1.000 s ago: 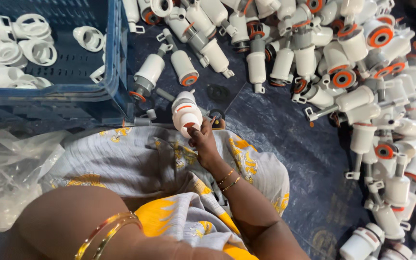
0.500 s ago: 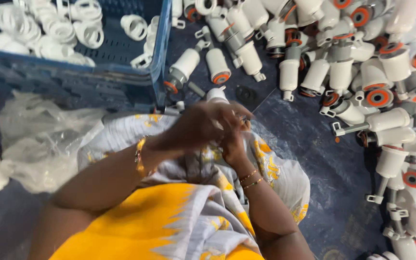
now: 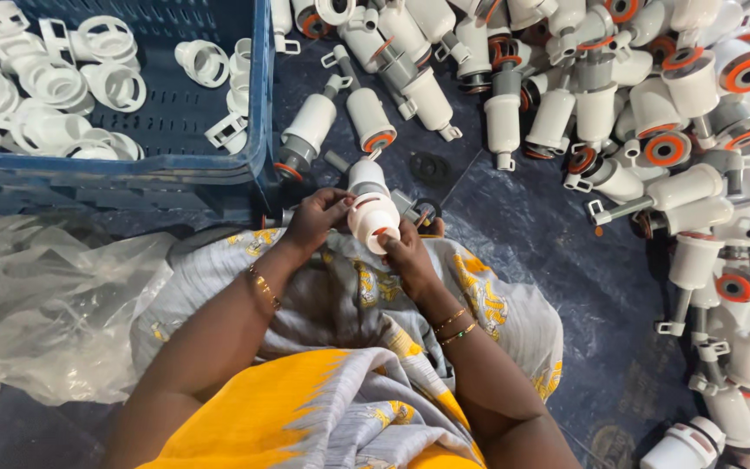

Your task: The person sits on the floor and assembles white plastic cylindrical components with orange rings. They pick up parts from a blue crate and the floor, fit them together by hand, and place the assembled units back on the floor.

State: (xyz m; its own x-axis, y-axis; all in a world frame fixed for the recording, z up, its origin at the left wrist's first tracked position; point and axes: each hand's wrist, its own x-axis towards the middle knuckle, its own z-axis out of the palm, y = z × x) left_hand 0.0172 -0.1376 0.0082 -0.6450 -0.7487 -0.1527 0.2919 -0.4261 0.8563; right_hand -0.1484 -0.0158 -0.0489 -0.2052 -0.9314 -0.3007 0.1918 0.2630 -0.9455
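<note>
White plastic cylinder [image 3: 371, 208] with orange end ring, grasped between left hand [image 3: 314, 219] and right hand [image 3: 409, 252].

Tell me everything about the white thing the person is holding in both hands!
The white plastic part is a round, stubby cylinder that looks like smooth moulded plastic. Its wide end faces the camera, with a little orange showing at the rim, and a narrower white neck points away toward the blue crate. It is held above the person's lap, tilted. The left hand grips its left side, and the right hand presses at its lower right edge. Many similar parts lie on the dark floor nearby.
</note>
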